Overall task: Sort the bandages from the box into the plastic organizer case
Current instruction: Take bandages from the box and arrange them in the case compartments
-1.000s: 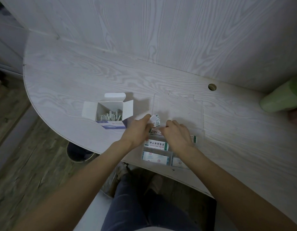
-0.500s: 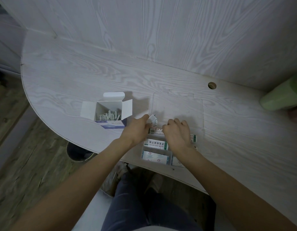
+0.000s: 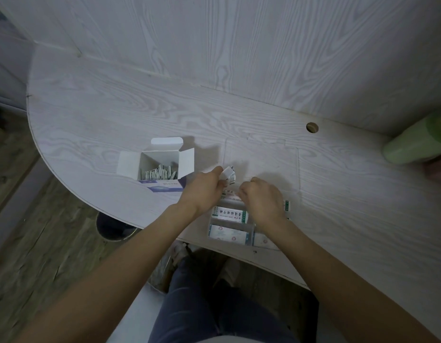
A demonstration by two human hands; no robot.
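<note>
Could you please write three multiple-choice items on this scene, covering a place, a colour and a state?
1. Where does the box stand relative to the organizer case?
A. to its left
B. to its right
C. inside it

2. What colour is the object at the table's right edge?
A. red
B. light green
C. black

3. What state is the box in?
A. sealed
B. crushed flat
C. open, bandages inside

Answers: 1 A, the box stands left of the case and of both hands; 2 B, it is pale green; 3 C, its flaps are spread and bandages show within.
</note>
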